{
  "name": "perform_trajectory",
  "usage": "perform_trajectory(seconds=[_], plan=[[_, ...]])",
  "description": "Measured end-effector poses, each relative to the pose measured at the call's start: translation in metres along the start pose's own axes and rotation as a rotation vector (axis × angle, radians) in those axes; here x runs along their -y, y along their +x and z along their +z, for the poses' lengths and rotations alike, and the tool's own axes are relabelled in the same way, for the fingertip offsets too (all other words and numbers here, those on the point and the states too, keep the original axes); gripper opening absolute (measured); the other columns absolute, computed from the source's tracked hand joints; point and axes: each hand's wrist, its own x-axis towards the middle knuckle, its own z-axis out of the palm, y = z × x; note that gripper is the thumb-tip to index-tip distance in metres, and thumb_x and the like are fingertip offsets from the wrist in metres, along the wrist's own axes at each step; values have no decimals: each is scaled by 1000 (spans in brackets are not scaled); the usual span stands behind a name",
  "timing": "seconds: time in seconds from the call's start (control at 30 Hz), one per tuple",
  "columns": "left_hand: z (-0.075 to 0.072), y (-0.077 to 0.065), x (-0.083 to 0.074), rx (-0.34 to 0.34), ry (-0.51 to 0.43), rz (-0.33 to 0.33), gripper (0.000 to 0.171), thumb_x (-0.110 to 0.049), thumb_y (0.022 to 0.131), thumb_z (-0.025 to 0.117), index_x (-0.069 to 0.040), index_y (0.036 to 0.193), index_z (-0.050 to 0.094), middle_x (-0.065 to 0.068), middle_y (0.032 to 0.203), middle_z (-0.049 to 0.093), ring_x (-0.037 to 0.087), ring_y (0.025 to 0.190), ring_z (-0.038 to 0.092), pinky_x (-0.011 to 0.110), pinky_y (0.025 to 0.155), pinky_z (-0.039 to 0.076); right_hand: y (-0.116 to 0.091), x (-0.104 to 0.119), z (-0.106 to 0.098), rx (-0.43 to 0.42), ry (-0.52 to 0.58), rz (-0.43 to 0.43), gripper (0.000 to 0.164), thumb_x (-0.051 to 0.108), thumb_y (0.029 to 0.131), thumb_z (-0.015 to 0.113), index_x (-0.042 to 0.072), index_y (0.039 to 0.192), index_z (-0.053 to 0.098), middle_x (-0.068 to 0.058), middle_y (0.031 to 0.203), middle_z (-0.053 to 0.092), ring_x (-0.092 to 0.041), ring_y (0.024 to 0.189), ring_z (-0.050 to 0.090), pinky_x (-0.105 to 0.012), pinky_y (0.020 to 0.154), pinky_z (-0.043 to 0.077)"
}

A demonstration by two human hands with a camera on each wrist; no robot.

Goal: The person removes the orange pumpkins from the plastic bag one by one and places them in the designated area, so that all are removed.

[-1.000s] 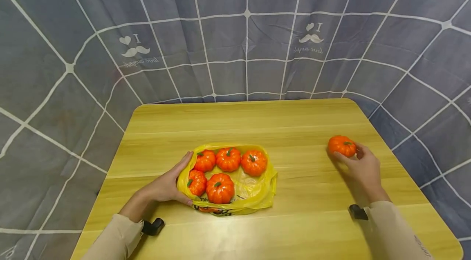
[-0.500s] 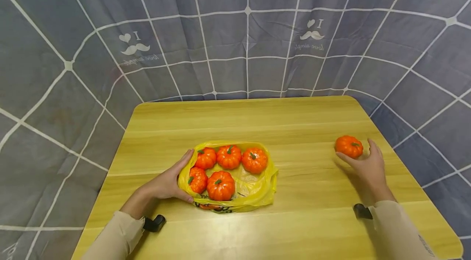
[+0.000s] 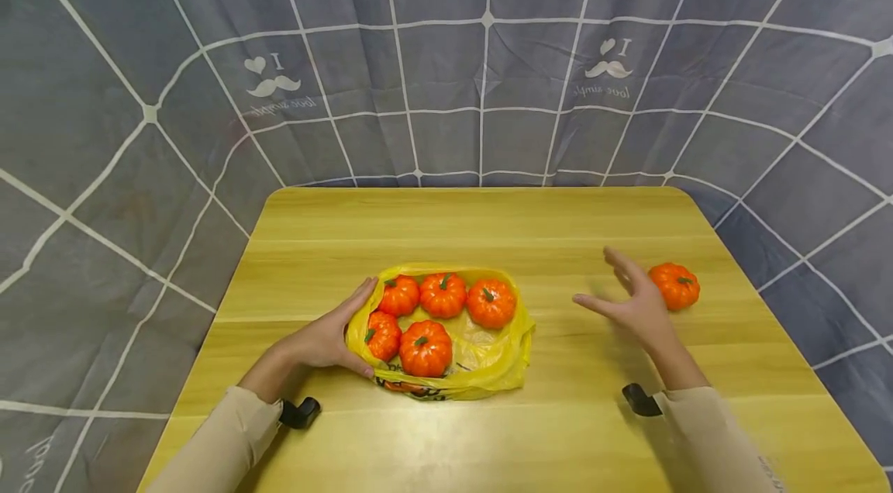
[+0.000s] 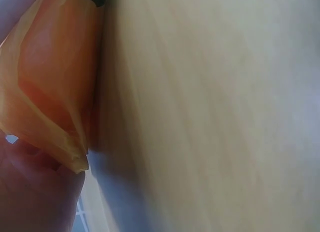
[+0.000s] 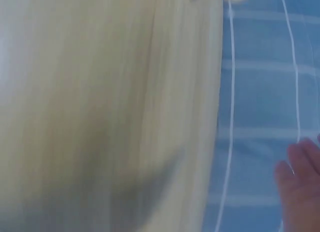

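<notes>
A yellow plastic bag (image 3: 497, 378) lies with its mouth spread wide, and several small orange pumpkins (image 3: 425, 349) with green stems sit inside it. My left hand (image 3: 331, 334) holds the bag's left side, thumb at the front and fingers at the back. Up close in the left wrist view, orange shows through the thin bag (image 4: 47, 119). Spread fingers and nothing in its grasp mark my right hand (image 3: 640, 307), raised over the table to the bag's right. A lone pumpkin (image 3: 674, 286) rests on the wood just beyond that hand.
The wood-grain table (image 3: 453, 225) has rounded far corners. Behind it and along both sides hangs a grey curtain (image 3: 446, 67) with white grid lines. Each wrist wears a dark camera mount, such as the left one (image 3: 300, 413).
My right hand has let go of the pumpkin on the right, leaving it on the table, and has moved left with fingers spread. The left hand stays at the bag.
</notes>
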Motion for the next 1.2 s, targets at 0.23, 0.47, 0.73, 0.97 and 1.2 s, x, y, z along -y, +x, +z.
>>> perform_trajectory(seconds=[0.23,0.47,0.73,0.97,1.2], plan=[[4,3,3,7,6,2,140,-24,65,98,-16,163,-2,18,166,-10,35,151,-8,62,117,3,-1,9,71,113,53,-90,91,22,72,93,1,148,47,-17,151,46,-39,142,37,-53,115,28],[4,4,3,0,-5,3,140,-23,65,98,-16,163,-2,17,167,-10,33,152,-9,61,117,2,-2,21,118,168,-74,-118,90,35,69,95,5,143,55,-15,145,54,-38,136,45,-55,111,35],[4,2,5,-13,10,-1,141,-25,64,98,-17,163,-1,17,167,-9,33,152,-8,61,117,2,-1,25,133,107,-127,-121,82,25,69,94,4,140,58,-16,141,57,-37,131,51,-53,109,38],[3,0,4,-19,11,-7,141,-25,64,98,-16,163,-1,18,167,-9,33,152,-8,61,117,2,1,26,135,88,-123,-158,77,25,71,94,3,137,61,-15,138,59,-37,130,52,-52,108,39],[3,-1,4,-20,18,-10,141,-24,64,98,-15,163,-1,18,167,-8,34,152,-7,61,117,3,-3,37,130,59,-115,-200,76,26,71,94,1,135,62,-16,135,62,-37,128,54,-53,106,42]])
